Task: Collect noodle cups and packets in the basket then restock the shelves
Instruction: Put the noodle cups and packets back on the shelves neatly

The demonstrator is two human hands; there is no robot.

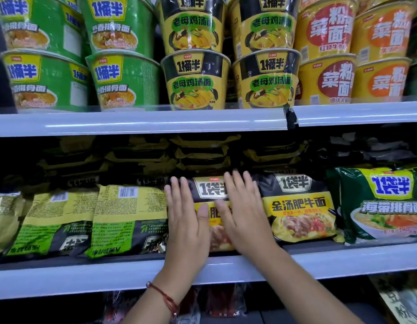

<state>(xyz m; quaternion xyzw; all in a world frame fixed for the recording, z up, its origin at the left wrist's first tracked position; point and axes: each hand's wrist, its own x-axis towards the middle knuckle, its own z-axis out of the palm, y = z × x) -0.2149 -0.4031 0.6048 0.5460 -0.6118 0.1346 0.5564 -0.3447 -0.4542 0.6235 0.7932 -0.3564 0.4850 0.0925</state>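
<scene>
Left hand (187, 220) and right hand (243, 213) are lying flat, fingers straight and slightly apart, pressing a black-and-yellow noodle packet (212, 190). Packet is standing upright under the fingers on the lower shelf (343, 260), face outward, long axis vertical. Beyond the fingertips, yellow noodle cups (194, 80) are sitting stacked.

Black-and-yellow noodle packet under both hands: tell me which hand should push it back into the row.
Probably the right hand: its straight fingers lie flat across the black-and-yellow packet, covering more of its face. The left hand rests along its left edge.
</scene>
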